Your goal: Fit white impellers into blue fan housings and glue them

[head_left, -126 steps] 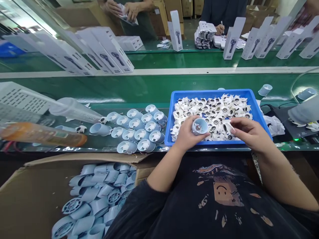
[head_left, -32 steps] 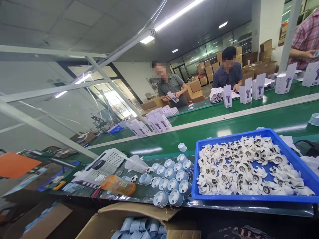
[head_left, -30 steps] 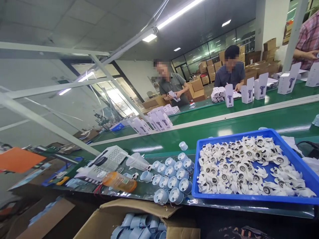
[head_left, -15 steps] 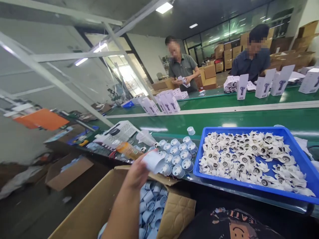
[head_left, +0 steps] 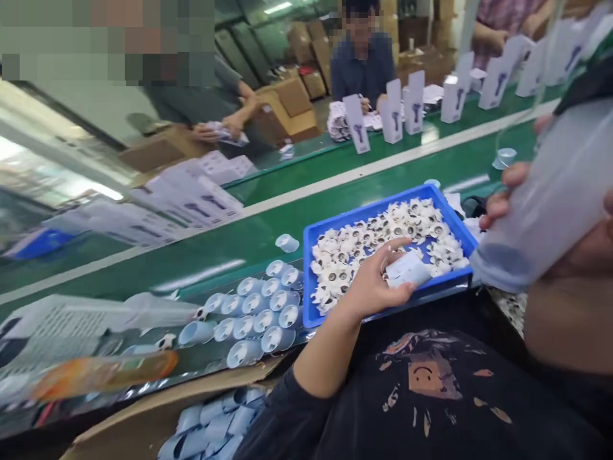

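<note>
Cardboard box (head_left: 143, 415) at the lower left is holding loose pale blue tubes (head_left: 211, 418). I am seeing more blue tubes standing in rows (head_left: 253, 310) on the bench beside it. My left hand (head_left: 371, 284) is gripping one pale tube (head_left: 407, 271) over the near edge of the blue tray (head_left: 309, 281), which is carrying white fan blades (head_left: 383, 233). My right hand (head_left: 565, 236) is grasping a translucent cup (head_left: 546, 204), raised close to the camera.
</note>
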The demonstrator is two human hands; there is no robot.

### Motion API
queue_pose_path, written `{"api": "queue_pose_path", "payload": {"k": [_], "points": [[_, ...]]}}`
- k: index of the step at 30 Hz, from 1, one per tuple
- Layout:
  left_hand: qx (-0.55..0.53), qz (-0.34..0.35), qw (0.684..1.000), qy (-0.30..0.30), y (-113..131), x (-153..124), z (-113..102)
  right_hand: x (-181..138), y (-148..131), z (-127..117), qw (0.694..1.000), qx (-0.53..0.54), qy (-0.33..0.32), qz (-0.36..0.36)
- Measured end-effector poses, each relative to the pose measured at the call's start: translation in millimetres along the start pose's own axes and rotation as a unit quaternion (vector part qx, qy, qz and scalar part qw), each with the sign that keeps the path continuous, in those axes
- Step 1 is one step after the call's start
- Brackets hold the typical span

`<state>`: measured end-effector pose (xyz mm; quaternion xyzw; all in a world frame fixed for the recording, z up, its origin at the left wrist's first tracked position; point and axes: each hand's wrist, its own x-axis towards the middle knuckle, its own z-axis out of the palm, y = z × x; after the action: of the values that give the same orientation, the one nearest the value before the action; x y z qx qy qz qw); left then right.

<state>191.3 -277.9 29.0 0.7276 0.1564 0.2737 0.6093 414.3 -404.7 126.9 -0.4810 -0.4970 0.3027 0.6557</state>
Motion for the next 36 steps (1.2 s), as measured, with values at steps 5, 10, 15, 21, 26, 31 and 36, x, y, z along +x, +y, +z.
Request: {"api": "queue_pose_path", "payload": {"k": [5, 10, 15, 21, 26, 31, 36], "points": [[-0.034, -0.004, 0.992, -0.122, 4, -14, 21, -14, 5, -23, 0.987, -0.159, 0.017, 0.015], [0.191, 0.123, 0.973, -0.05, 8, -21, 34, -24, 28, -24, 0.984, -0.152, -0.024, 0.089], [0.219, 0.201, 0.955, 0.006, 15, -23, 43, -1, 17, 45, 0.991, -0.066, -0.036, 0.107], [0.198, 0.216, 0.955, 0.041, 24, -17, 48, 8, 5, 78, 0.994, 0.089, -0.066, 0.009], [0.202, 0.176, 0.963, 0.035, 23, -17, 52, 3, 9, 64, 0.998, 0.046, -0.038, 0.009], [0.183, 0.129, 0.974, 0.026, 23, -17, 53, 11, -8, 63, 0.974, -0.18, -0.08, 0.109], [0.126, 0.059, 0.99, -0.02, 29, -17, 53, 9, -8, 73, 0.971, -0.223, 0.007, 0.086]]}}
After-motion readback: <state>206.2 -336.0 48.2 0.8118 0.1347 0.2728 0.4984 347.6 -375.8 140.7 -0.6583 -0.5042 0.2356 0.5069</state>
